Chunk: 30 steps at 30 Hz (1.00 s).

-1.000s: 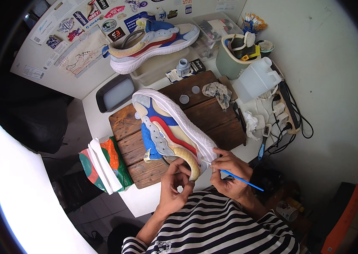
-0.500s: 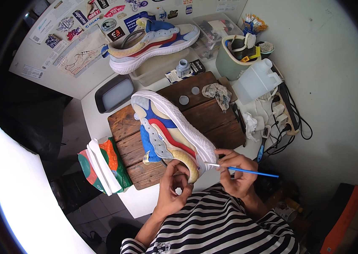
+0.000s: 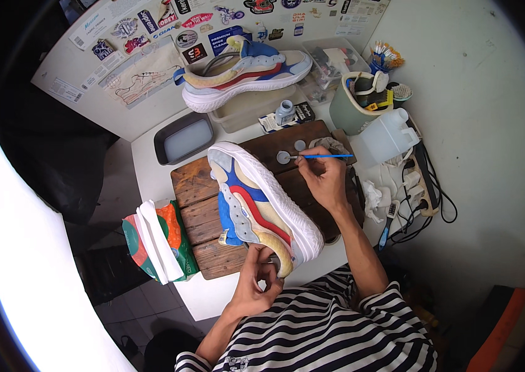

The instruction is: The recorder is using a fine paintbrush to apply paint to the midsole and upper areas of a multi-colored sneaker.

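Observation:
My left hand (image 3: 257, 285) grips the heel collar of a multicoloured sneaker (image 3: 253, 208), thumb and fingers pinching the yellow padded edge. The shoe lies tilted on its side over a dark wooden board (image 3: 206, 242), its white sole toward the right. Between the fingers of my right hand (image 3: 325, 183) is a thin blue paintbrush (image 3: 327, 156). Its tip is at a small round lid (image 3: 283, 157) holding pale paint. A second small lid (image 3: 300, 145) sits just beyond, and a crumpled rag (image 3: 330, 146) lies partly behind my right hand.
The matching sneaker (image 3: 247, 71) rests across a clear plastic tub (image 3: 237, 118) at the back. Nearby stand a paint bottle (image 3: 284, 113), a dark water tray (image 3: 183, 137), a green bin (image 3: 349, 111) and a white jug (image 3: 386, 137). Tissues (image 3: 157, 242) lie left; cables and a toothbrush (image 3: 389, 226) right.
My right hand has moved the paintbrush away from the sneaker's heel, up and forward to the small lid. My left hand still grips the collar. The whole view has shifted slightly.

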Available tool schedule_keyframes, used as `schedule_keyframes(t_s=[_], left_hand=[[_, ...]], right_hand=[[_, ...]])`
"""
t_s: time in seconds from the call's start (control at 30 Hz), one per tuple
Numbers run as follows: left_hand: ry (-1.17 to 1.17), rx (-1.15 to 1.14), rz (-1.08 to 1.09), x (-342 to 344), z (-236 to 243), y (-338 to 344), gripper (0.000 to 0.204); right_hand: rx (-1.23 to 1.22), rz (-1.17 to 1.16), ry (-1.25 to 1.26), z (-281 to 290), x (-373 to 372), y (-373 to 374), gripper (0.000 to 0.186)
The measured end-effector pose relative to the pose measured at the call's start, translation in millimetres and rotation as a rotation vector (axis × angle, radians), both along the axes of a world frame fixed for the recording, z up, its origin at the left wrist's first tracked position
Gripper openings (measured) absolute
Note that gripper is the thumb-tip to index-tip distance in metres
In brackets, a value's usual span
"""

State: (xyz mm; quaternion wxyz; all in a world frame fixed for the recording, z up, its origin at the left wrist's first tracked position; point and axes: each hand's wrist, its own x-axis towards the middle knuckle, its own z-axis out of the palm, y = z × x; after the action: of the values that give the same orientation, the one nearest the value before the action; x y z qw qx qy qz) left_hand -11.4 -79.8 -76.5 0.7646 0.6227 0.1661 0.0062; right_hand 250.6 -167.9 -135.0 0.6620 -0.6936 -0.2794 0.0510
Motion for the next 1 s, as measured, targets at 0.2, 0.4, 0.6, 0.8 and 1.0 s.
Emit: schedule_keyframes(t_s=[0.2, 0.4, 0.6, 0.8, 1.0], left_hand=[[-0.04, -0.046, -0.014, 5, 0, 2, 0.074], [-0.052, -0.042, -0.103, 6, -8, 8, 0.07], [-0.055, -0.033, -0.172, 3, -16, 9, 0.087], [-0.07, -0.04, -0.093, 1, -15, -4, 0.09], [-0.131, -0.103, 0.018, 5, -9, -14, 0.074]], right_hand=[[-0.19, -0.067, -0.255, 1, 3, 6, 0.013], [-0.296, -0.047, -0.228, 11, -1, 8, 0.012], [-0.278, -0.049, -0.224, 9, -1, 7, 0.012], [-0.275, -0.077, -0.267, 11, -4, -2, 0.013], [0.304, -0.021, 0.073, 49, -44, -55, 0.014]])
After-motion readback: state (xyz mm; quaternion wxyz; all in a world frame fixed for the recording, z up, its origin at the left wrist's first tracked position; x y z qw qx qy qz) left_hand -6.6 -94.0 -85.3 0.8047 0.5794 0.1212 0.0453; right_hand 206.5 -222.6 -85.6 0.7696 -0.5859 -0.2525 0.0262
